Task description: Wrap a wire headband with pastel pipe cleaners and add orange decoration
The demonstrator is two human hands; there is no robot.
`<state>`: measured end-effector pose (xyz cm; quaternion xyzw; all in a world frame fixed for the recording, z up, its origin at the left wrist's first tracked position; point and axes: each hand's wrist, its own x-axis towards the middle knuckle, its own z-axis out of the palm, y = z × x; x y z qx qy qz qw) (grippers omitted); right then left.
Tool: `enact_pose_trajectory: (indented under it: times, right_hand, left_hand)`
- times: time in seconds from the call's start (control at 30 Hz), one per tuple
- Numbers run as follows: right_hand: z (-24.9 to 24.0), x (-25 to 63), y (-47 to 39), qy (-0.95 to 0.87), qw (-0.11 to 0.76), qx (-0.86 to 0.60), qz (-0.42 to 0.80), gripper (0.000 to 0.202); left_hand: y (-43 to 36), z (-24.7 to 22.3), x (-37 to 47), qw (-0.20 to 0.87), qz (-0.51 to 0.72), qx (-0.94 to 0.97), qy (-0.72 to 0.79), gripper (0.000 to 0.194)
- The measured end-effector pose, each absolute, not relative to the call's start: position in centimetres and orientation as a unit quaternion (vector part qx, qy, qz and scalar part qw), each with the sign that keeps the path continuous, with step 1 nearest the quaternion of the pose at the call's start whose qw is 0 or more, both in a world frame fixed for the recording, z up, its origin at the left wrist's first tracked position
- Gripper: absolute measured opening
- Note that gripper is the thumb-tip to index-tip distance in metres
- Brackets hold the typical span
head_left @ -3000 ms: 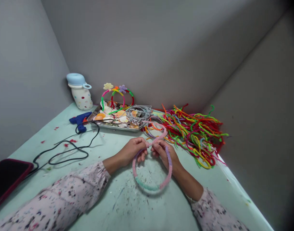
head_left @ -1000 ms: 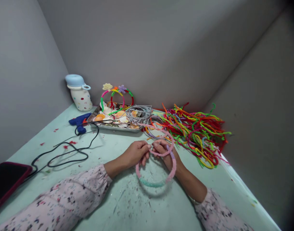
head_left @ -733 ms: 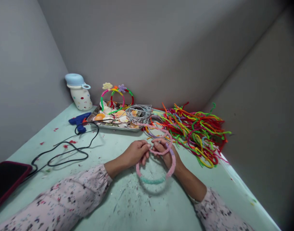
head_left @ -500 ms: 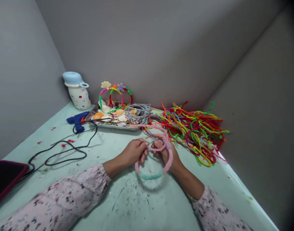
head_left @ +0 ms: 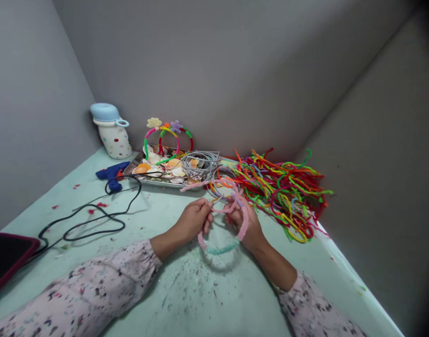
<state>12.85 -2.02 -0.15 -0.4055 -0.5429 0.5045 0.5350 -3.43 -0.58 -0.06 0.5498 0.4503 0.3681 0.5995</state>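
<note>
A fuzzy ring (head_left: 221, 250) of pink, teal and lilac sections hangs between both hands above the table. My left hand (head_left: 196, 216) pinches its left side with thumb and fingers. My right hand (head_left: 246, 220) closes round the ring's upper right, near the lilac part. From there a thin pink pipe cleaner (head_left: 196, 186) loops over the top, its free end pointing left towards the tray. A bit of bare grey wire shows beside the left fingertips.
Behind the hands, a metal tray (head_left: 165, 182) holds shells, grey wire coils (head_left: 200, 164) and two colourful rings with flowers. Pipe cleaners (head_left: 284, 187) lie heaped right. Leftward are a blue glue gun (head_left: 112, 174), black cable (head_left: 112, 216), bottle (head_left: 112, 135) and phone (head_left: 10, 257).
The pink pipe cleaner's loop has shifted, and its free end now reaches further left. The ring has tilted and risen slightly. Both hands keep their hold.
</note>
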Motion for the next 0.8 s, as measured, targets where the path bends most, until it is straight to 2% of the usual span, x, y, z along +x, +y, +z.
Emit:
enact_pose_trajectory:
  times: [0.2,0.8]
  right_hand:
    - [-0.2,12.8,-2.1,-0.587,0.485,-0.401,0.509,0.016]
    - [-2.2,12.8,-0.7,-0.49,0.526,-0.439,0.539,0.032]
  left_hand:
    - [-0.6,-0.1,-3.4,0.592,0.369,0.561,0.445,0.033]
    - [-1.1,0.4,-3.6,0.639,0.386,0.541,0.388,0.03]
